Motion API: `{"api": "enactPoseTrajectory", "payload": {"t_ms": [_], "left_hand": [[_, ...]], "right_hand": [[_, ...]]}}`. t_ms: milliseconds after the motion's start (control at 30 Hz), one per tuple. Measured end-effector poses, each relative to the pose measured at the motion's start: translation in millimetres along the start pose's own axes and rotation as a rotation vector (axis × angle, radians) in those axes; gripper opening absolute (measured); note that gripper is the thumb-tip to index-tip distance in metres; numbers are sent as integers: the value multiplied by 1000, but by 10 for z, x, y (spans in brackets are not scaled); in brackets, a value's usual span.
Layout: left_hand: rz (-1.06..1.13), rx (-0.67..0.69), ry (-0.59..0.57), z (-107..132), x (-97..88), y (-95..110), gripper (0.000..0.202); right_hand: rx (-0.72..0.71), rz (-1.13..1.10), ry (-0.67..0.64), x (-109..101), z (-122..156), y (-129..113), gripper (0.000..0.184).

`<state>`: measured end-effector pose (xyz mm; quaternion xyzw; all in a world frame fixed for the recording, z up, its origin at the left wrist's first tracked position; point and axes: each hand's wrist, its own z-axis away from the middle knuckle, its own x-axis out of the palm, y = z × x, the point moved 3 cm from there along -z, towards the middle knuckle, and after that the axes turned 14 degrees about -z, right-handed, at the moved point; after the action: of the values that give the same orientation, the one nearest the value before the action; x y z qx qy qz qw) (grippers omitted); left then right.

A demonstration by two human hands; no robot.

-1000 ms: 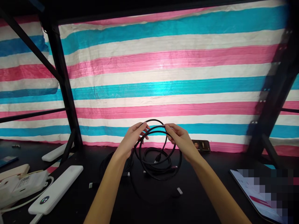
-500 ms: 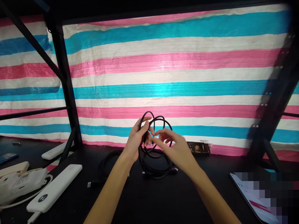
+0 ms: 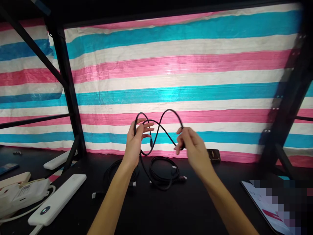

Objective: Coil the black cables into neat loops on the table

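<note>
Both my hands hold a black cable (image 3: pixel 164 115) up above the dark table (image 3: pixel 156 212). My left hand (image 3: pixel 136 141) grips a bunch of its loops, fingers curled round them. To the right, my right hand (image 3: pixel 191 146) pinches the same cable, which arches between the two hands. Below them a coiled black cable (image 3: pixel 162 170) lies on the table, and another dark coil (image 3: pixel 114 171) lies to its left.
A white power bank (image 3: pixel 57 204) and white chargers (image 3: pixel 19 192) lie at the left, with another white bar (image 3: pixel 56 160) by the black frame post (image 3: pixel 67 88). A phone (image 3: pixel 214 154) sits at the back, a tablet (image 3: pixel 269 205) at the right. A striped tarp (image 3: pixel 171 71) hangs behind.
My hands have moved apart and slightly up. The round loop I held a second ago is now drawn out into an arch between them.
</note>
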<state>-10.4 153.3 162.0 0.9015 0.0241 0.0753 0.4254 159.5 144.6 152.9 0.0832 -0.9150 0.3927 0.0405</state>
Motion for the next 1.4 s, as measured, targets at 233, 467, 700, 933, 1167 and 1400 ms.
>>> {"api": "enactPoseTrajectory", "payload": {"t_ms": [233, 467, 700, 933, 1167, 1400], "left_hand": [[-95, -61, 10, -37, -208, 59, 31], [12, 13, 213, -88, -407, 89, 31], [91, 52, 306, -31, -427, 229, 28], [110, 161, 505, 11, -615, 388, 16], [20, 272, 663, 13, -818, 487, 25], [103, 93, 719, -27, -856, 348, 28]], "right_hand": [[-43, -150, 331, -463, -170, 84, 34], [116, -219, 379, -571, -231, 175, 39], [260, -38, 69, -422, -154, 31, 43], [93, 395, -60, -386, -113, 43, 33], [68, 303, 126, -583, -216, 77, 36], [34, -146, 465, -1054, -236, -183, 26]]}}
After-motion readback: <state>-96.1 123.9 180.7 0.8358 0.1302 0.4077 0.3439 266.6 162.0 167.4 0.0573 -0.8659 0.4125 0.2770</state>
